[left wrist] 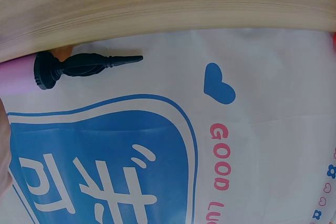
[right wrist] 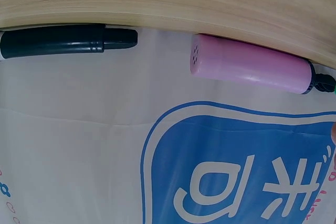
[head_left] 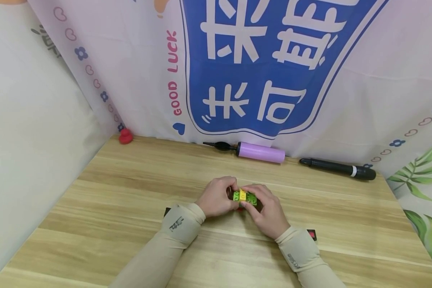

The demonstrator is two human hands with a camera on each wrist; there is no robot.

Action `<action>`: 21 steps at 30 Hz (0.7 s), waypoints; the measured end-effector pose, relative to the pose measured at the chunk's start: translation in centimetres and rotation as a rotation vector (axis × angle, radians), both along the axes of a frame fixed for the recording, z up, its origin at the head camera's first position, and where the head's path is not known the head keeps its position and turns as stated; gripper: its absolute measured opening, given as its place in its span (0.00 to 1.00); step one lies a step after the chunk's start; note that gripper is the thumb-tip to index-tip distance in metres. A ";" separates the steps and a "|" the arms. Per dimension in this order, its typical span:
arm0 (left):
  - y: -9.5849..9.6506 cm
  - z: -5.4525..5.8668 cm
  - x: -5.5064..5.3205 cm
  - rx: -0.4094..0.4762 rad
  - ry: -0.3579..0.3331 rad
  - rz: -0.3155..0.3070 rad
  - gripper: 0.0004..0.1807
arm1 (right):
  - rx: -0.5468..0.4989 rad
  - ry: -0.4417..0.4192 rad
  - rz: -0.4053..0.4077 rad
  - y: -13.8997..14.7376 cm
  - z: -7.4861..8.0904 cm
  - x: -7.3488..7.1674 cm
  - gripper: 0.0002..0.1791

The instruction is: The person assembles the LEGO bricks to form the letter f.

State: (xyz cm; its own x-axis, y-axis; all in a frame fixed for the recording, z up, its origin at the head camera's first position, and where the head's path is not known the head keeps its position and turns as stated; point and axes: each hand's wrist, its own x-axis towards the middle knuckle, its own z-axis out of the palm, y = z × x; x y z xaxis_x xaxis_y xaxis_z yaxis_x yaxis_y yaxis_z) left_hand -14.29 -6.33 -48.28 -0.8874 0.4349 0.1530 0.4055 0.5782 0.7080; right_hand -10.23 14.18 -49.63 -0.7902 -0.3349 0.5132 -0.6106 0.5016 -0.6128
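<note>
Both hands meet over the middle of the table around a small group of toy building blocks in the head view. My left hand pinches the light green block at the left end with thumb and fingers. A yellow block sits in the middle, and my right hand grips there and at the darker green block beside it. Below them shows a bit of red, partly covered by the fingers. The wrist views catch only slivers of skin at their edges, so the grip is hidden there.
Along the back edge lie a purple hand pump with a black nozzle and a black rod-like thing with a white band. A small rounded red object stands at the back left corner. A printed cloth hangs behind the wooden table.
</note>
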 end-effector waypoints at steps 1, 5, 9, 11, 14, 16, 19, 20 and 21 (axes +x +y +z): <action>0.0 0.0 0.0 -0.001 0.000 0.000 0.16 | 0.000 0.000 -0.001 0.0 0.0 0.0 0.23; 0.0 0.0 0.0 -0.001 0.001 0.000 0.16 | 0.002 0.000 -0.004 0.0 0.1 0.0 0.23; 0.0 0.0 0.0 0.001 0.003 -0.002 0.16 | 0.004 -0.001 -0.004 0.0 0.1 0.0 0.23; 0.0 0.0 0.0 0.001 0.005 -0.002 0.16 | 0.005 -0.001 -0.003 0.0 0.0 0.0 0.23; 0.0 0.0 0.0 -0.001 0.006 -0.002 0.16 | 0.002 0.000 -0.001 0.0 0.0 0.0 0.23; 0.0 0.0 0.1 -0.003 0.006 -0.001 0.16 | 0.000 0.001 0.002 0.0 0.0 0.0 0.23; 0.0 0.1 0.1 -0.003 0.005 -0.001 0.16 | -0.003 0.001 0.003 0.0 -0.1 0.0 0.23; 0.0 0.1 0.1 -0.003 0.004 -0.002 0.16 | -0.004 0.000 0.003 0.0 -0.1 0.0 0.23; 0.0 0.1 0.1 -0.003 0.004 -0.003 0.16 | -0.004 -0.001 0.002 0.0 -0.1 -0.1 0.23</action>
State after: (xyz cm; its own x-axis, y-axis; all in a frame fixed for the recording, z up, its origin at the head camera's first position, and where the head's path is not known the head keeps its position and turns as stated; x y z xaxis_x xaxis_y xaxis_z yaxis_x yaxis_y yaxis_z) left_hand -14.20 -6.36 -48.18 -0.8855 0.4378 0.1558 0.4102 0.5789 0.7047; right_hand -10.28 14.19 -49.71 -0.7899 -0.3347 0.5138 -0.6112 0.4976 -0.6155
